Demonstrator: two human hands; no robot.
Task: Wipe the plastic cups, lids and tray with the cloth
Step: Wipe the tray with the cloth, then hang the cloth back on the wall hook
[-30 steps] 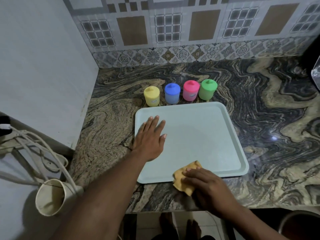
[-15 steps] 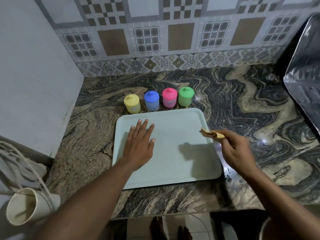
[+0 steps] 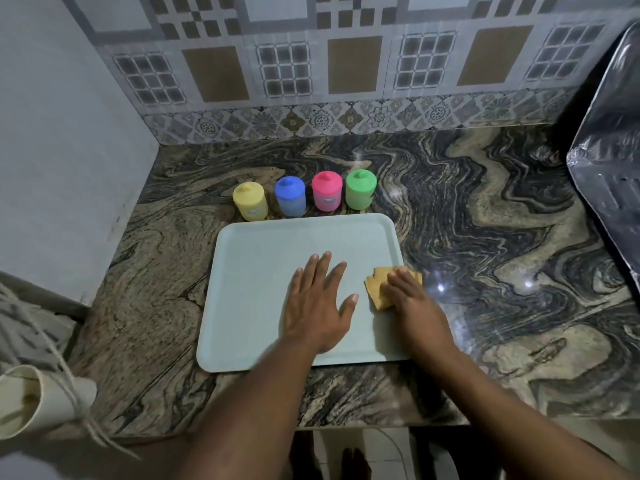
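swirly stone counter (image 3: 485,237) fills most of the view, walled at left and back, so free room is only to the right and toward the front edge. shiny foil-like sheet (image 3: 609,188) leans in at far right, well apart from the work

pale tray (image 3: 277,244) lies flat near the front edge, back rim just short of the cups. nothing on it but the hands, so the bed is free for strokes. raised rim all round will likely snag the cloth in the corners

left hand (image 3: 317,306) flat on the tray's middle, fingers straight and spread wide, holding nothing. my read is it pins the tray so it won't skate on the smooth stone

right hand (image 3: 412,299) lies on the cloth at the tray's right rim, fingers laid over it and pressing down, no fist. can't tell if the thumb pinches underneath

four lidded cups in a row behind the tray: yellow cup (image 3: 250,201), blue cup (image 3: 290,196), pink cup (image 3: 327,190), green cup (image 3: 360,189). all upright, lids on, close together, probably parked there to keep the tray bare

cloth (image 3: 379,284), folded, yellow-orange, straddles the right rim, part on the tray and part over the counter. step looks like wiping the tray's right edge. left hand is just beside the cloth, so a leftward stroke would meet it, while along the rim is open
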